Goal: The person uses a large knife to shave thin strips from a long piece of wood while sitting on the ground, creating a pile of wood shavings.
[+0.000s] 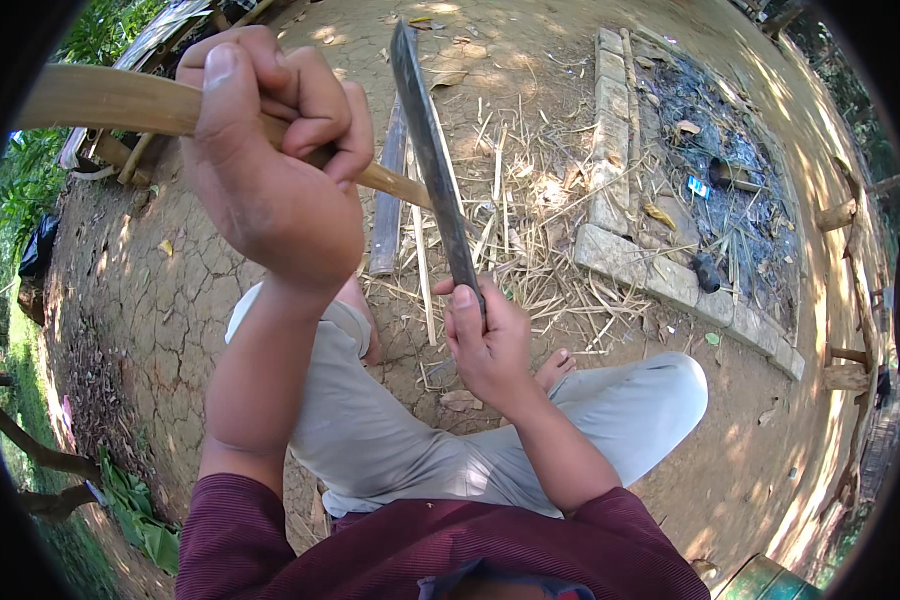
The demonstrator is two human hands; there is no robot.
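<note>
My left hand (pixel 280 150), raised at the upper left, is closed around a pale bamboo strip (pixel 120 97). The strip runs in from the left edge, and its narrower end reaches the machete's blade. In my right hand (pixel 490 340), in front of my lap, is a long dark machete (pixel 432 150). Its blade points up and away, crossing the strip's end; the handle is mostly hidden in my fingers. Whether the edge bites into the bamboo, I cannot tell. Beneath both hands, bamboo shavings (pixel 520 250) litter the dirt.
A flat dark plank (pixel 390 200) lies on the cracked ground beyond my left leg. At the right, a brick border (pixel 610 150) surrounds an ash bed (pixel 730 190) holding a small blue-and-white packet (pixel 698 187). Green leaves (pixel 140 510) lie at lower left. My bent legs frame the near ground.
</note>
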